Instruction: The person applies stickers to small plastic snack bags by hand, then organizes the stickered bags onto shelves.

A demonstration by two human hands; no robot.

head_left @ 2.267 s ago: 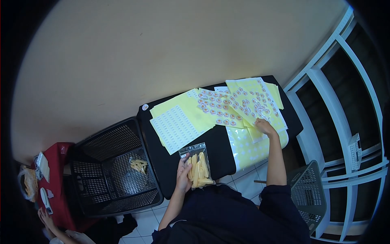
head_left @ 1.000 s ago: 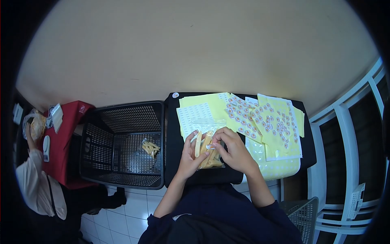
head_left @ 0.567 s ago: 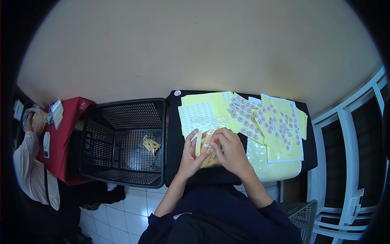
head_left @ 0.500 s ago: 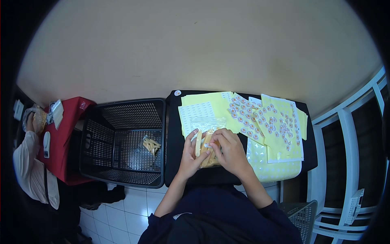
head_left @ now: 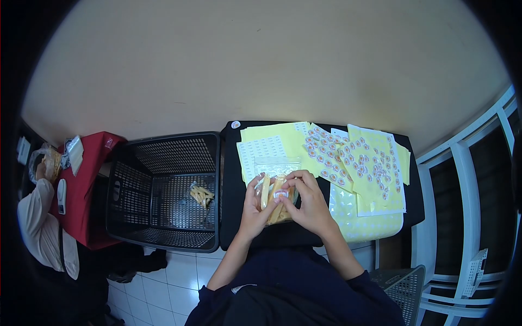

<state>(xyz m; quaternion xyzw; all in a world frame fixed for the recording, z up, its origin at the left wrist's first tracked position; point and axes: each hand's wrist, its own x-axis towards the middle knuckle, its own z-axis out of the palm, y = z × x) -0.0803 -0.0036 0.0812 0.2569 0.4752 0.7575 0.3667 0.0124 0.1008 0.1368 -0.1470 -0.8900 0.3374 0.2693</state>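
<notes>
A clear zip bag [head_left: 277, 164] of pale yellow stick-shaped snacks [head_left: 266, 191] lies on the black-covered table in front of me. My left hand [head_left: 254, 214] grips the bag's left side, its thumb pressing on the front. A small round printed sticker [head_left: 280, 194] shows face up against the front of the bag. My right hand [head_left: 310, 204] is closed at the sticker's right edge, thumb and fingers touching it and the bag. Part of the bag is hidden behind both hands.
Yellow sticker sheets [head_left: 375, 163] and a white label sheet [head_left: 263, 149] cover much of the table [head_left: 231, 217]. Left stands a black crate [head_left: 163, 239] with a snack bag [head_left: 202, 196] inside. Beyond, another person's hand [head_left: 42, 169] works at a red table [head_left: 89, 185].
The sticker, earlier pinched and partly turned up in my right fingers, now faces up against the bag. My left hand keeps its grip on the bag.
</notes>
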